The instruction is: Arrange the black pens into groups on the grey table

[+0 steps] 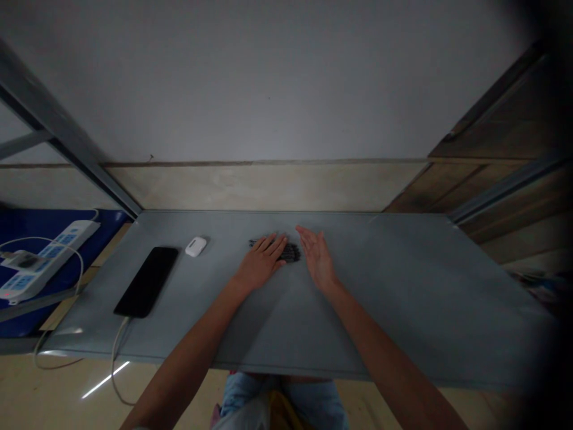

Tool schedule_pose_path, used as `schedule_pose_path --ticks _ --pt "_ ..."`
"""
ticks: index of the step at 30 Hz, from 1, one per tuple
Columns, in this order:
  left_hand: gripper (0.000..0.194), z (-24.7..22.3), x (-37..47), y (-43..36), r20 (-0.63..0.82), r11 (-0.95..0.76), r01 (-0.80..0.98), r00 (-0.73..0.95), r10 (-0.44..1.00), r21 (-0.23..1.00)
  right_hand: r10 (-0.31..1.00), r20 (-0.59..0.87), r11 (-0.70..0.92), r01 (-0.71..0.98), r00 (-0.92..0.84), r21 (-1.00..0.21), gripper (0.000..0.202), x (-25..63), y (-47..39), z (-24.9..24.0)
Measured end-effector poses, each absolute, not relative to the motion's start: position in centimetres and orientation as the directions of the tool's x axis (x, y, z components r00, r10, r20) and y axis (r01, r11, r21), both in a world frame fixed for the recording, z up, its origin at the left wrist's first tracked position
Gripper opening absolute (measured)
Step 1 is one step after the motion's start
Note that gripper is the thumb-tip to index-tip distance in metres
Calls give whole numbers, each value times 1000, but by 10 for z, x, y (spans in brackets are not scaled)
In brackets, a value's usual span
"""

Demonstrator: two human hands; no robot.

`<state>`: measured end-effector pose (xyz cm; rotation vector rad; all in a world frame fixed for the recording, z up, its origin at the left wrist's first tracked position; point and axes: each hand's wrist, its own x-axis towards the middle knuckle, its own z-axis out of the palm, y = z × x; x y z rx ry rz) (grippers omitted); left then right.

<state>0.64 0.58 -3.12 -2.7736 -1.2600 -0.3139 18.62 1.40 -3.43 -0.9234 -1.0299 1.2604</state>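
Several thin, dark, pen-like sticks (292,252) lie side by side in a flat bundle on the grey table (385,310). My left hand (262,260) rests palm down over the bundle, fingers stretched out, hiding most of it. Only the sticks' right ends and a bit of their left ends show. Just to the right, my right hand (319,258) is held on edge with its fingers straight and its palm turned toward those ends. A small gap separates it from the sticks, and it holds nothing.
Left of my hands lie a white earbud case (196,246) and a black phone (147,282) with a cable running off the front edge. A white power strip (49,260) sits on a blue surface beyond the table's left side. A wall (268,185) rises behind.
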Motion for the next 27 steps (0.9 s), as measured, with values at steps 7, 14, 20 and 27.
schedule_pose_path --ticks 7,14,20,27 --pt "60 -29 9 0 202 -644 763 625 754 45 995 99 93 -298 -6 -950 51 189 12 -31" --pt "60 -29 7 -2 196 -652 757 635 747 31 997 77 69 -280 -18 -958 54 189 9 -27" --pt "59 -29 7 -3 200 -652 756 633 748 48 994 96 79 -272 -48 -959 53 188 8 -25" --pt "57 -18 6 -2 258 -638 768 606 753 60 993 118 110 -258 -16 -960 51 187 5 -21"
